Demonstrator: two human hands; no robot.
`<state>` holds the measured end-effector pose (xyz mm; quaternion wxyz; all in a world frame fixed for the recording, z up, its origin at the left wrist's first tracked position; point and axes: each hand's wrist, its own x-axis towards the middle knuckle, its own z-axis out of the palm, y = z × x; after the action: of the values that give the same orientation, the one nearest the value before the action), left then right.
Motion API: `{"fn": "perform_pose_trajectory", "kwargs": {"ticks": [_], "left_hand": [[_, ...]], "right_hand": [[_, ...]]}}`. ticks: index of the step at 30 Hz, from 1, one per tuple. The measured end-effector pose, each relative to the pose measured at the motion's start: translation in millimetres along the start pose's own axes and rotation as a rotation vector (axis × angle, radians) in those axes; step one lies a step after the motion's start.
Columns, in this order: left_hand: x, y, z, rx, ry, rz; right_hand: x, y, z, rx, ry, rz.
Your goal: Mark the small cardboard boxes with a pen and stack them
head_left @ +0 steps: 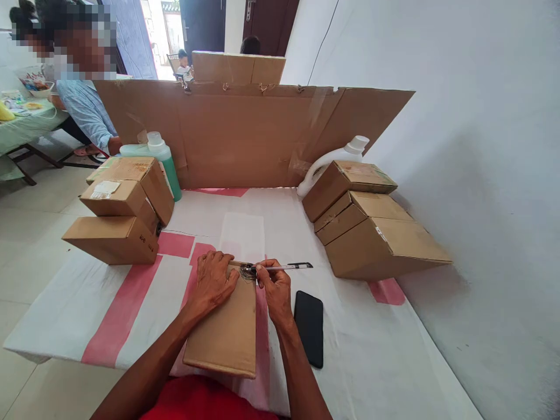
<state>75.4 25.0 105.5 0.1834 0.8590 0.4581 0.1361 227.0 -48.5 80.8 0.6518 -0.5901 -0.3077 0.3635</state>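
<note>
In the head view a flat cardboard box [223, 341] lies on the table in front of me. My left hand [214, 277] rests on its far left part, with fingers bent over the far edge and the thumb on top. My right hand [275, 289] pinches a pen [282, 268] with a clear barrel and a black cap on its right end. The pen lies nearly level over the box's far right corner. Between the two hands are dark, tangled lines [247, 272] at that corner; whether they are ink or thread I cannot tell.
A black phone [308, 329] lies right of my right forearm. Stacked cartons stand at left [118, 239] and right [380, 239], with a green bottle [172, 169] and a white jug [335, 160] behind. A cardboard panel [245, 137] closes the back. A person's sleeve [85, 108] shows at left.
</note>
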Motion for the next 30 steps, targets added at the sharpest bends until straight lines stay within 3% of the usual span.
{"fn": "perform_pose_trajectory", "kwargs": {"ticks": [4,8,13,16,20,24,30], "left_hand": [[0,-3,2.0,-0.011,0.016,0.014],[0,-6,4.1,-0.030,0.034,0.040],[0,-6,4.1,-0.037,0.031,0.035],[2,-5,1.5,-0.018,0.006,0.032],[5,-5,-2.3,0.045,-0.024,0.036],[8,-7,-4.6,0.105,-0.023,0.050],[8,-3,-10.0,0.107,-0.068,0.022]], "right_hand": [[2,-5,-8,-0.025,-0.024,0.028],[17,-9,-32,-0.156,0.008,0.063],[39,3,-66,-0.551,0.004,0.184],[39,17,-70,-0.825,-0.010,0.278],[31,25,-56,-1.047,-0.016,0.379],[22,15,-47,-1.129,0.012,0.401],[-38,-4,-72,-1.201,0.184,0.419]]}}
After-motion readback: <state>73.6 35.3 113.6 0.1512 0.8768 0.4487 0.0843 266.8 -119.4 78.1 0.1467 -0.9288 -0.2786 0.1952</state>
